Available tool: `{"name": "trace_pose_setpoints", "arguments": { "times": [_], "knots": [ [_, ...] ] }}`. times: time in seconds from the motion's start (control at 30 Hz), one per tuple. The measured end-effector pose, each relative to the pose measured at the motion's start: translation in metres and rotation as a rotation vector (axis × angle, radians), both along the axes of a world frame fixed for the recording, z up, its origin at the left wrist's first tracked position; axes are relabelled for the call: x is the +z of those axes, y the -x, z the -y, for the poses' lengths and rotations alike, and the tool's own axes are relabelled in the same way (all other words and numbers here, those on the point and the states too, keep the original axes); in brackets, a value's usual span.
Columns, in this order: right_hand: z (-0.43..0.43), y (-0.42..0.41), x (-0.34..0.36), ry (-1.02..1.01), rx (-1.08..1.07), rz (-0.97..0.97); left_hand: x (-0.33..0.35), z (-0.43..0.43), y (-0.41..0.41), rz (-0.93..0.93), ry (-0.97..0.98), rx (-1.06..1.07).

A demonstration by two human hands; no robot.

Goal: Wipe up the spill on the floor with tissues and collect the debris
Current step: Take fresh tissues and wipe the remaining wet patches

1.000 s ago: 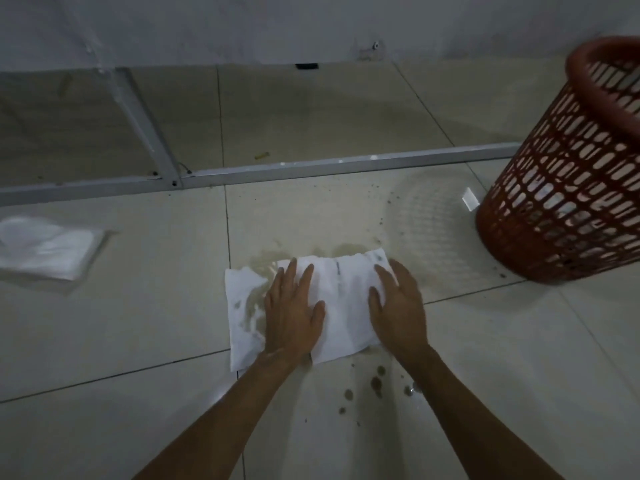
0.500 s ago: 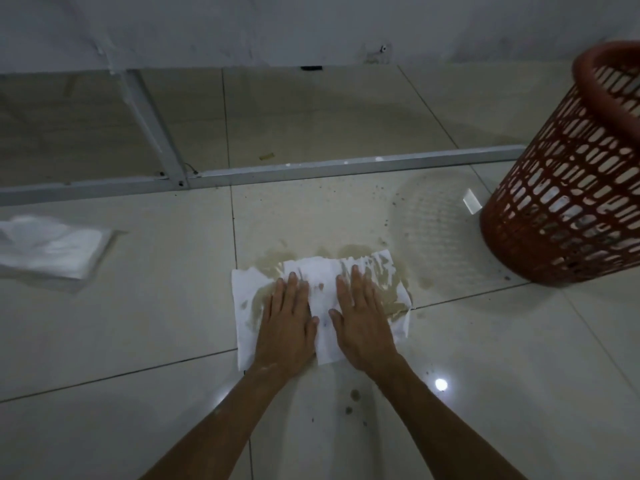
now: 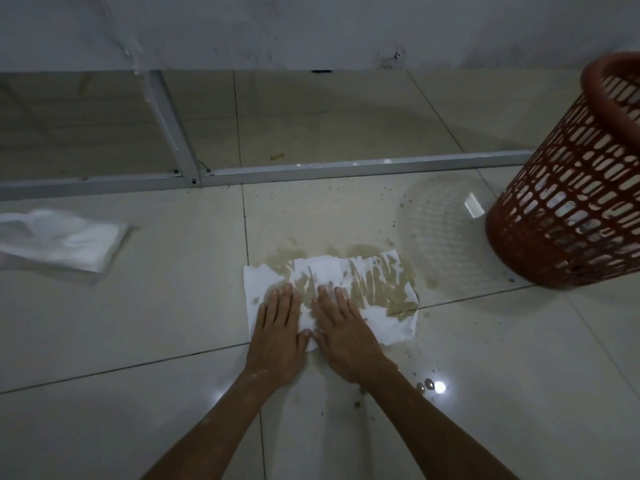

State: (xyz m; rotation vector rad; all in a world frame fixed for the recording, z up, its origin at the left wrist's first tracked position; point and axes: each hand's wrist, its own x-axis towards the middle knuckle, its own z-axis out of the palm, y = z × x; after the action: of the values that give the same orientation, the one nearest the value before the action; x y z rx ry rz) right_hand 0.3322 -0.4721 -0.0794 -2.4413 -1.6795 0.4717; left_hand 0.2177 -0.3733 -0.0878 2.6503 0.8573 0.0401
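A white tissue sheet [image 3: 377,289] lies flat on the tiled floor, soaked brown across its right half. My left hand [image 3: 277,330] and my right hand [image 3: 341,336] press palm-down on its near left part, side by side, thumbs almost touching, fingers spread. A brownish wet spill [image 3: 287,254] shows at the tissue's far edge and to its right. Small dark debris specks and drops [image 3: 427,384] dot the floor close to my right forearm.
A red plastic lattice basket [image 3: 568,188] stands tilted at the right. A white tissue pack [image 3: 62,240] lies at the left. A metal frame rail [image 3: 346,169] crosses the floor beyond the spill, with a wall behind.
My right hand slid left across the tissue until it sits beside my left hand. The tissue's right half has soaked up more brown liquid.
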Motion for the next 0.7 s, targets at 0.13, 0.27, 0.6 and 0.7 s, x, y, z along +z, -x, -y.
{"name": "trace_pose_setpoints", "arguments": {
  "times": [0.13,0.27,0.6,0.7],
  "knots": [
    [0.003,0.003,0.000,0.015,0.026,-0.037,-0.003,0.002,0.010,-0.050,0.014,0.002],
    [0.007,0.008,-0.001,0.001,0.048,-0.052,-0.002,0.005,0.018,-0.027,0.046,0.005],
    [0.020,-0.001,0.015,-0.016,-0.227,-0.091,0.008,0.001,0.033,0.018,0.053,0.128],
    [0.032,-0.020,0.018,0.016,-0.476,-0.021,0.007,-0.003,0.039,0.008,0.023,0.199]
  ]
}}
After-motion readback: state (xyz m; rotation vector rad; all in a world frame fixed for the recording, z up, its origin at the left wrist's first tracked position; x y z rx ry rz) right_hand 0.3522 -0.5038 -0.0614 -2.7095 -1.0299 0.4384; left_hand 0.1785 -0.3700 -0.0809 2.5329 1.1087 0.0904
